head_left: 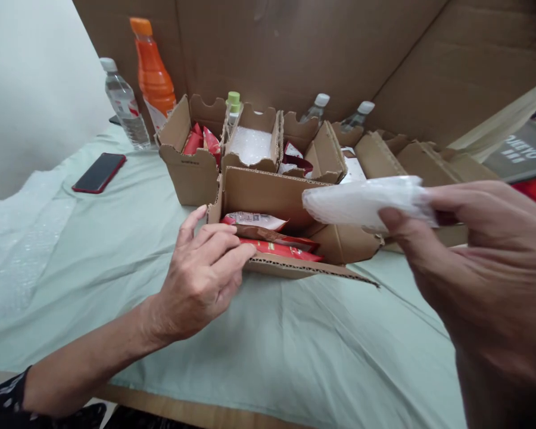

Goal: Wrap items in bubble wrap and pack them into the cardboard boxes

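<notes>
Between the thumb and fingers of my right hand (pixel 482 244) is a rolled piece of bubble wrap (pixel 361 199), held above the right end of the nearest cardboard box (pixel 268 193). Whether anything is wrapped inside it I cannot tell. My left hand (pixel 205 271) grips that box at its front left corner, fingers over the wall. Red packets (pixel 286 250) stand on edge within, and a packet with a whitish face (pixel 254 220) leans behind them.
Behind stands a row of open cardboard boxes (pixel 174 173), one with bubble wrap (pixel 251 146). A water bottle (pixel 125 107) and an orange bottle (pixel 154 77) stand back left. A phone (pixel 99 173) and a bubble wrap sheet (pixel 18 250) lie on the green cloth (pixel 129 238). Tall cardboard (pixel 268 59) backs the table.
</notes>
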The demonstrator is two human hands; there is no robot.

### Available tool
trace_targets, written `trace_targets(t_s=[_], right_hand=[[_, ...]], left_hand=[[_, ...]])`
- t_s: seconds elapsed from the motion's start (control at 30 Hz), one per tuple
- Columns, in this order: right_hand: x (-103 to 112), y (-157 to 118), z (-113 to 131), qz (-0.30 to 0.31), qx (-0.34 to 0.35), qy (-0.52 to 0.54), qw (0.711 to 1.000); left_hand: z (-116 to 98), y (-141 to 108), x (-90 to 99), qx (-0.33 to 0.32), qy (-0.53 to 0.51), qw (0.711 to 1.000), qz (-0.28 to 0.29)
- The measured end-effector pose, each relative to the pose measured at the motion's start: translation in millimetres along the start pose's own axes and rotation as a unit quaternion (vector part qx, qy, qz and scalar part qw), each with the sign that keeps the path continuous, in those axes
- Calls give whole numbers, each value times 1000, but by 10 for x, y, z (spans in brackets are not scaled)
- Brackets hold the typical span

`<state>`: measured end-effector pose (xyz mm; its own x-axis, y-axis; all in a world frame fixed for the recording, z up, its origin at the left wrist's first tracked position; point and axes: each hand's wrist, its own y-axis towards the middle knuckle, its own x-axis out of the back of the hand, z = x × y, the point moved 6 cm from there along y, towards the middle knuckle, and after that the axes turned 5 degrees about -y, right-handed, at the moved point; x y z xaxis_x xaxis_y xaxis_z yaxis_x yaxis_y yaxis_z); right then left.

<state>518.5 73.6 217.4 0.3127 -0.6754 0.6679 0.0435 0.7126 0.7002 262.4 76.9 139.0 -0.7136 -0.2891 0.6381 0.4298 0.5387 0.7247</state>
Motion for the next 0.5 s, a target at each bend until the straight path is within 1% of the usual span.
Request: trace_targets(t_s=[0.07, 0.1, 0.13, 0.2, 0.27, 0.3, 0.33, 0.37, 0.43, 0.5], right_hand=[[-162, 112, 110, 24, 70, -98, 992], [-269, 146, 150, 50, 95, -142, 984], [-392, 170, 175, 90, 113, -188, 971], [-655, 188, 181, 197, 136, -279, 930], [-873, 187, 156, 292, 153, -337, 882], [-961, 185, 140, 330, 161, -349, 862], [-1036, 188, 123, 357, 166, -352, 849], [-1104, 194, 104, 377, 168, -348, 842], [-1238, 196, 78, 404, 174, -319, 840], [-1370, 187, 69, 420, 177, -283, 844]], left_hand=[[-31, -32, 2, -3, -4, 1000, -2], [-38, -39, 6, -1, -5, 1000, -3], [-41, -40, 9, 0, -5, 1000, -4], [-38, -28, 8, 0, -1, 1000, -3], [-27, -12, 4, 2, 1, 1000, -1], [-20, -5, 2, 3, 0, 1000, -1], [-15, 0, 1, 4, -1, 1000, -2], [-12, 3, -1, 4, -3, 1000, -2], [-10, 7, -9, 4, -8, 1000, 0], [-10, 9, -23, 2, -10, 1000, 3]])
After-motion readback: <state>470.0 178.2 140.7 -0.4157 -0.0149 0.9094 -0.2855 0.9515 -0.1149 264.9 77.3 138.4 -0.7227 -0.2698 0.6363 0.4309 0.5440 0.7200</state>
